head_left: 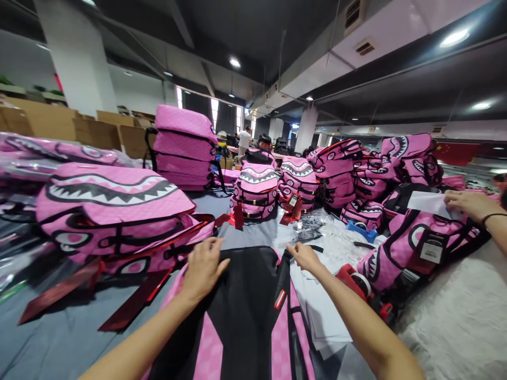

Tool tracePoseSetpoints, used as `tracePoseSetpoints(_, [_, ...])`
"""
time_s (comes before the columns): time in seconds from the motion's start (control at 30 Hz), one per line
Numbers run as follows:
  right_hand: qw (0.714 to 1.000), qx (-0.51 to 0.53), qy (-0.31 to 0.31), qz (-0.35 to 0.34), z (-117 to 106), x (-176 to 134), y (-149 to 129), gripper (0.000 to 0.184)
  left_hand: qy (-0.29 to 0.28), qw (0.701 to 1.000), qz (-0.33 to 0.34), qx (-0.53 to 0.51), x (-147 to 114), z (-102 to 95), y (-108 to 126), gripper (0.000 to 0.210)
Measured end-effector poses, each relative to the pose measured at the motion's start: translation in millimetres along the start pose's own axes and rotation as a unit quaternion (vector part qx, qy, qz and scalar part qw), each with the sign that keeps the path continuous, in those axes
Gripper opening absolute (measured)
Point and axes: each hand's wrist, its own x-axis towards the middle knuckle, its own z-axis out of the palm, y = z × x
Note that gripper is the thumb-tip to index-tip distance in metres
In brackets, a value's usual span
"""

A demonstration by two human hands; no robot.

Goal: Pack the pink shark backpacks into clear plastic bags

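Observation:
In front of me lies a pink and black backpack (pixel 243 295), its black back panel facing up. My left hand (pixel 204 272) rests on its upper left edge, thumb apart from the fingers. At the upper right corner, my right hand (pixel 304 257) pinches the end of a black shoulder strap (pixel 282 274) that carries a small red label. Just left of my left hand sits a pile of pink backpacks (pixel 114 195) with a shark-mouth print and dark red ribbon tags (pixel 63 290). White paper sheets (pixel 320 311) lie under my right forearm.
Stacked pink backpacks (pixel 184 142) stand at the back, with more stacks (pixel 336 169) to the right. A co-worker's hand (pixel 465 203) touches white sheet material at the right, above a tagged backpack (pixel 412 248). A red tape dispenser (pixel 352 279) lies beside the papers. Cardboard boxes (pixel 51 121) line the left.

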Motion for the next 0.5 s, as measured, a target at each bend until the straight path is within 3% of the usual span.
tracePoseSetpoints(0.07, [1.000, -0.016, -0.003, 0.009, 11.7, 18.1, -13.2, 0.037, -0.095, 0.990, 0.101, -0.007, 7.0, 22.5, 16.2, 0.037])
tracePoseSetpoints(0.17, [0.997, -0.031, 0.054, -0.041, 27.5, 15.5, -37.4, 0.027, -0.187, 0.968, 0.159, -0.057, 14.4, 62.9, 34.7, 0.034])
tracePoseSetpoints(0.3, [0.975, -0.021, 0.122, -0.183, 40.9, -12.4, -47.8, 0.025, -0.199, 0.960, 0.165, -0.106, 11.8, 92.7, 35.8, 0.028])
tracePoseSetpoints(0.43, [0.954, 0.032, 0.150, -0.256, 50.4, -43.5, -44.1, 0.017, -0.182, 0.961, 0.148, -0.145, 6.1, 95.9, 28.3, 0.026])
tracePoseSetpoints(0.5, [0.929, 0.062, 0.189, -0.312, 46.3, -62.3, -45.7, 0.016, -0.168, 0.963, 0.132, -0.163, 6.5, 96.6, 29.4, 0.025])
